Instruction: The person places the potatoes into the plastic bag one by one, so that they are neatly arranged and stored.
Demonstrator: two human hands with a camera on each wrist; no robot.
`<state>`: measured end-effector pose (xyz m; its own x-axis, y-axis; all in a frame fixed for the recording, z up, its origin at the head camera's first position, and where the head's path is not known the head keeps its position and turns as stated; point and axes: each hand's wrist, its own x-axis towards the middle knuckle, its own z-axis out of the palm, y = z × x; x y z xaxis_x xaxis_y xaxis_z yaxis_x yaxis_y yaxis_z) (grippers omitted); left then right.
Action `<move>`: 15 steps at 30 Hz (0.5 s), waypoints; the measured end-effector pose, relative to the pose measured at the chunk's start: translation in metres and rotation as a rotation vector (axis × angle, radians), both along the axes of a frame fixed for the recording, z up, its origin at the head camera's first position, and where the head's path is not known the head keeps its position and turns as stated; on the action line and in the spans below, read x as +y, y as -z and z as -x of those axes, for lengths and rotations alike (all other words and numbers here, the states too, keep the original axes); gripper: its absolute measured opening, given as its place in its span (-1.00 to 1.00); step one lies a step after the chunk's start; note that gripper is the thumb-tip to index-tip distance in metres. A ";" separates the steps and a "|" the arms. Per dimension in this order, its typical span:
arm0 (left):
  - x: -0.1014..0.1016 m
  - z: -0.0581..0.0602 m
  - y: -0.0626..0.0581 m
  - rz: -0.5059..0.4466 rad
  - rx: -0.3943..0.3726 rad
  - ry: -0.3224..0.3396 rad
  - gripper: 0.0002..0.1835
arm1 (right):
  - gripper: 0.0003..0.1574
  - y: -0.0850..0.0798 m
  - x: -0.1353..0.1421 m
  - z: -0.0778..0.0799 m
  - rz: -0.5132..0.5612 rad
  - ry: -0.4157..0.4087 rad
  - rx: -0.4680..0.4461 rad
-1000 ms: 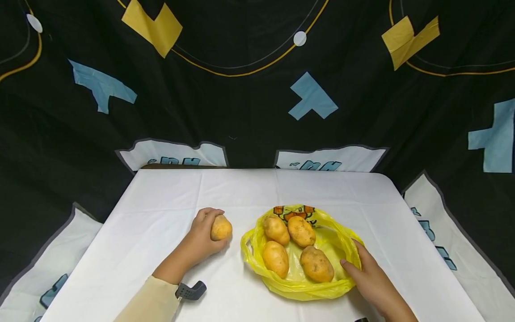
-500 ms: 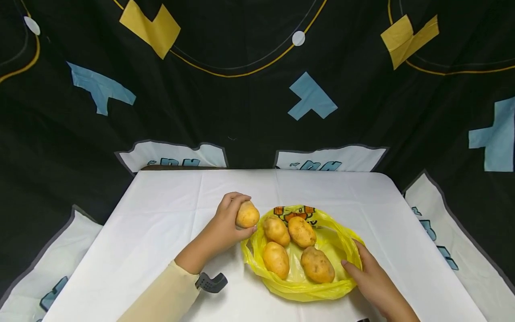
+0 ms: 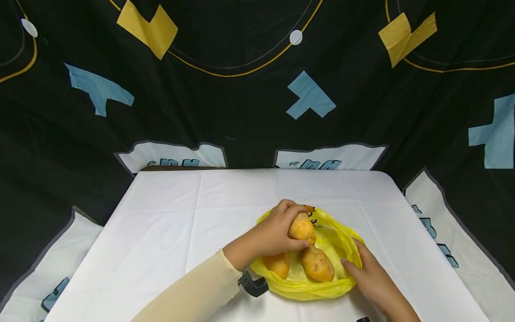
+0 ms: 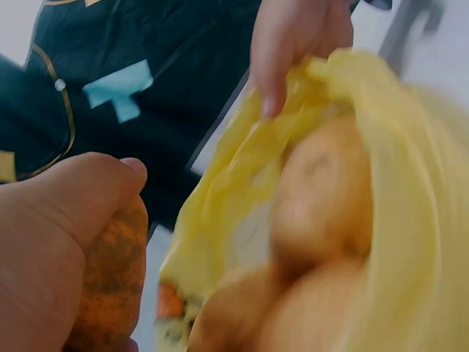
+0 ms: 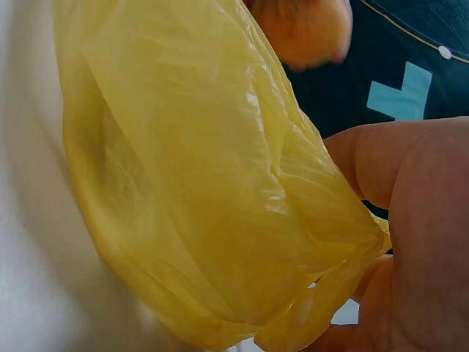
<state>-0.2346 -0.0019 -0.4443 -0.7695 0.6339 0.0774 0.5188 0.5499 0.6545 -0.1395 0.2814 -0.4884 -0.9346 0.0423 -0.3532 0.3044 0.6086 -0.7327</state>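
Observation:
Over the opening of a yellow plastic bag [image 3: 299, 293], my left hand [image 3: 277, 230] grips a potato [image 3: 301, 227] between thumb and fingers. In the left wrist view that potato [image 4: 116, 275] sits against my thumb, apart from the bag [image 4: 399, 183]. My right hand [image 3: 372, 279] pinches the bag's right rim, thumb inside; the right wrist view shows the yellow film [image 5: 183, 161] running to my fingers. Inside the bag lie a brownish potato [image 3: 318, 264] and a paler potato [image 3: 276, 264], partly covered by my left hand. Other potatoes in it are hidden in the head view.
A white cloth-covered table [image 3: 161, 223] lies under the bag. Behind it hangs a black curtain [image 3: 225, 116] with blue and gold patches. A dark wrist strap [image 3: 253, 285] on my left wrist hangs beside the bag's near edge.
My left hand has carried the potato rightward from the table at the left to over the bag, covering some potatoes there. My right hand stays on the bag's rim.

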 end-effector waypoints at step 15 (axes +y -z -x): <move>0.063 -0.010 0.024 0.165 0.147 0.129 -0.09 | 0.02 -0.001 0.002 -0.003 0.048 -0.014 0.055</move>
<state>-0.2247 0.0615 -0.4684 -0.6694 0.7396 0.0697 0.6746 0.5660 0.4739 -0.1364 0.2829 -0.4875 -0.9530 0.0131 -0.3028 0.2547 0.5762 -0.7766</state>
